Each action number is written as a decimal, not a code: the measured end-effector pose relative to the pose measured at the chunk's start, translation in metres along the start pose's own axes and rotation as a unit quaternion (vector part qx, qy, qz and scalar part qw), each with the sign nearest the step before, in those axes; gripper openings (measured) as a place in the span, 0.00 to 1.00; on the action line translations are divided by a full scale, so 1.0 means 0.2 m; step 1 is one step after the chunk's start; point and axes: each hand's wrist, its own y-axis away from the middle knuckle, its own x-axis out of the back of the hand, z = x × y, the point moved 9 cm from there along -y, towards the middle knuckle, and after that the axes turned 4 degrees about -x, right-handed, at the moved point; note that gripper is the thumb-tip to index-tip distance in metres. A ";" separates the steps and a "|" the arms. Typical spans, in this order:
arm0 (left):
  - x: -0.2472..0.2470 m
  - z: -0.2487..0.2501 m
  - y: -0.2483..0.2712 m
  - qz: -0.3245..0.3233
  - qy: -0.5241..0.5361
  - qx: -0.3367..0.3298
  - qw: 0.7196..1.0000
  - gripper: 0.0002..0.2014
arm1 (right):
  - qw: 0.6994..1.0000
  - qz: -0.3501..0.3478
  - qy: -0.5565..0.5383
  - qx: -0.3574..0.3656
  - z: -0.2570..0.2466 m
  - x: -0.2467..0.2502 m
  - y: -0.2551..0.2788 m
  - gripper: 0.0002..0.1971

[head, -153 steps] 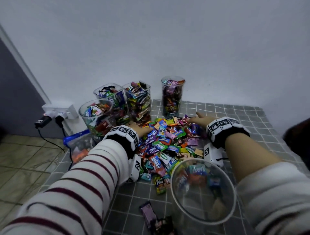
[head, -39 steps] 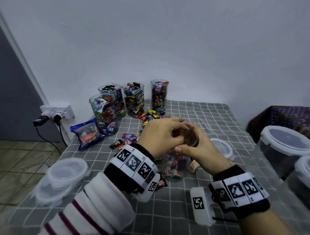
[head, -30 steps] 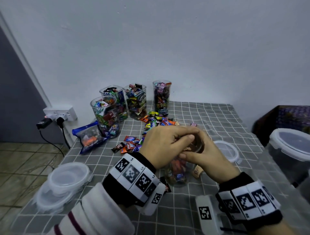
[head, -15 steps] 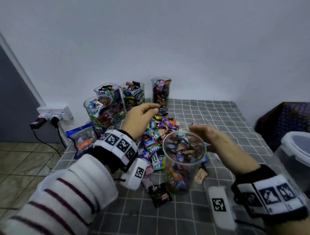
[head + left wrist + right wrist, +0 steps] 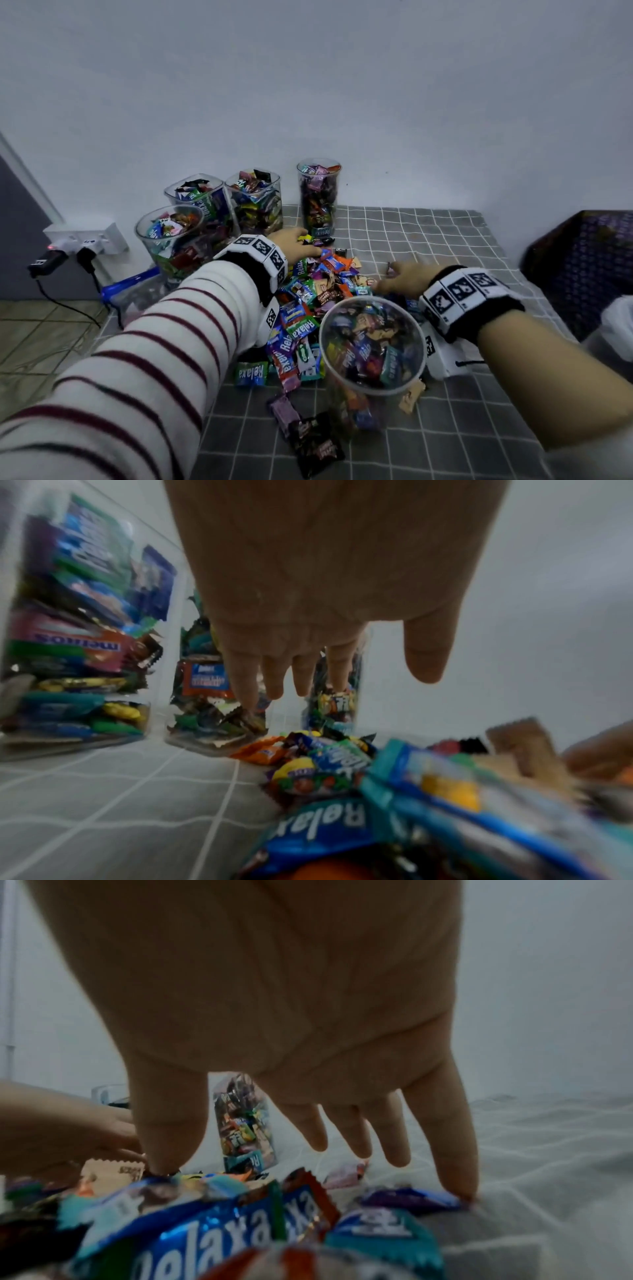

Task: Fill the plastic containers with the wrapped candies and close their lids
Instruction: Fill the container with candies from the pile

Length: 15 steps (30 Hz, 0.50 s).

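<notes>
A heap of wrapped candies (image 5: 318, 294) lies on the grey checked cloth. In front of it stands a clear round container (image 5: 371, 356), lidless and nearly full of candies. My left hand (image 5: 296, 245) lies over the heap's far left side, fingers straight (image 5: 301, 674), holding nothing. My right hand (image 5: 404, 277) lies on the heap's right side with spread fingers (image 5: 441, 1150); thumb and little finger touch wrappers (image 5: 407, 1199). Several filled lidless containers (image 5: 255, 202) stand at the back by the wall.
A tall round jar (image 5: 318, 198) stands just beyond my left hand. A blue bag (image 5: 133, 294) lies at the left table edge near a wall socket (image 5: 85, 236). Loose candies (image 5: 318, 448) lie in front of the near container. A dark patterned thing (image 5: 582, 267) stands at the right.
Both hands left the near container's mouth and moved forward and down onto the heap. My head came closer and tilted down, so the lids at the left are out of view.
</notes>
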 end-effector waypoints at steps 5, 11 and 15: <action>-0.05 -0.03 -0.12 -0.018 -0.017 0.013 1.000 0.33 | 0.998 -0.043 0.035 0.027 -0.10 -0.02 -0.04 0.29; -0.08 -0.06 -0.22 -0.042 -0.040 0.016 0.998 0.37 | 0.997 0.016 0.021 0.075 -0.30 0.19 -0.12 0.26; -0.14 -0.11 -0.27 -0.084 -0.100 0.036 0.991 0.46 | 0.995 0.009 0.019 0.096 -0.45 0.19 -0.24 0.32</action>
